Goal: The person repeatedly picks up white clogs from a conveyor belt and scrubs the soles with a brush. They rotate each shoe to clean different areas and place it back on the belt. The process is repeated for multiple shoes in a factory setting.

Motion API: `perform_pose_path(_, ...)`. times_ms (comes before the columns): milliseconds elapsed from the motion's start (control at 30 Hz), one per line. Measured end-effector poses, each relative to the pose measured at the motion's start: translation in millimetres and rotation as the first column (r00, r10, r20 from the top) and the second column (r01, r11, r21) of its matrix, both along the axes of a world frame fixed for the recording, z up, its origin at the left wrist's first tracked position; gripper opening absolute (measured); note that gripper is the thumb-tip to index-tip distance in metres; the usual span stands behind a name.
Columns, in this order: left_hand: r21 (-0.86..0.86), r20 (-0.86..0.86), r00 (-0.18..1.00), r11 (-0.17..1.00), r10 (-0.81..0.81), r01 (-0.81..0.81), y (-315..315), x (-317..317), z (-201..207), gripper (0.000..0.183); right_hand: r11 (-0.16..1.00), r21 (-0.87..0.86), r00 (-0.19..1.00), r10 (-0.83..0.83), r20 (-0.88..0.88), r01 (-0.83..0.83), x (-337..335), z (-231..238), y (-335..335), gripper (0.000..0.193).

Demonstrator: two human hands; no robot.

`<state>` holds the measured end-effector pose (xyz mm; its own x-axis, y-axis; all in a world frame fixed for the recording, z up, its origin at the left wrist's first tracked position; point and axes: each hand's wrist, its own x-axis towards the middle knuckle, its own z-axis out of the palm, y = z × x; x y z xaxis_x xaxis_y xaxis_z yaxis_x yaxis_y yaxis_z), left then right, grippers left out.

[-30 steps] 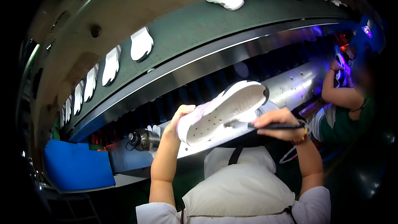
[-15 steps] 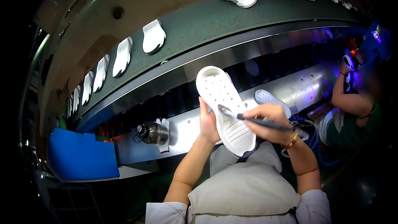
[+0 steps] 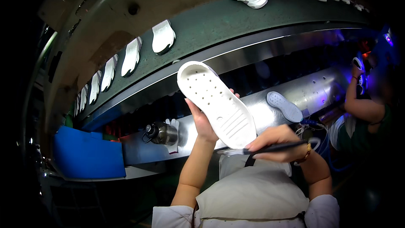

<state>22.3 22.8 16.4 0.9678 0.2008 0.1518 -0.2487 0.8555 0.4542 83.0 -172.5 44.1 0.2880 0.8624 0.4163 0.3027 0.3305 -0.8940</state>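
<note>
My left hand (image 3: 202, 122) holds a white shoe sole (image 3: 217, 99) from beneath, thumb along its left edge and fingertips showing at the right edge. The sole is tilted, with small holes across its wide upper part and ridges near its lower end. A slim dark-handled brush (image 3: 276, 147) with a pale tip is pinched in my right hand (image 3: 284, 139). Its tip lies by the sole's lower end; whether it touches the sole I cannot tell.
Beyond, a green conveyor belt (image 3: 198, 25) carries white soles (image 3: 163, 37). On the metal ledge (image 3: 198, 133) are a dark bottle (image 3: 164, 134), a white glove (image 3: 173, 145) and a greyish sole (image 3: 284, 106). A blue box (image 3: 88, 156) stands left. At right, another person's arm (image 3: 358, 103) reaches up.
My right hand has brought the brush from the sole's middle down to its lower end. The held sole has shifted left and up, and its tilt has changed slightly.
</note>
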Motion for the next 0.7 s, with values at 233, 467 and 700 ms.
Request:
perform_pose_path(233, 0.015, 0.029, 0.999, 1.0, 0.025, -0.025, 5.8, 7.7, 11.4, 0.079, 1.0, -0.005, 0.999, -0.03, 0.025, 0.03, 9.6, -12.0, -4.3, 0.023)
perform_pose_path(467, 0.113, -0.15, 0.981, 0.987, 0.127, -0.11, -1.6, 12.3, 31.3, 0.086, 0.981, 0.167, 0.698, 0.054, -0.715, 0.095, 15.5, -26.8, 1.0, 0.02)
perform_pose_path(700, 0.158, -0.154, 0.984, 0.985, 0.093, -0.068, -25.2, 9.4, 7.4, 0.083, 0.981, 0.029, 0.94, -0.174, -0.292, 0.19, 2.9, -10.4, 9.3, 0.021)
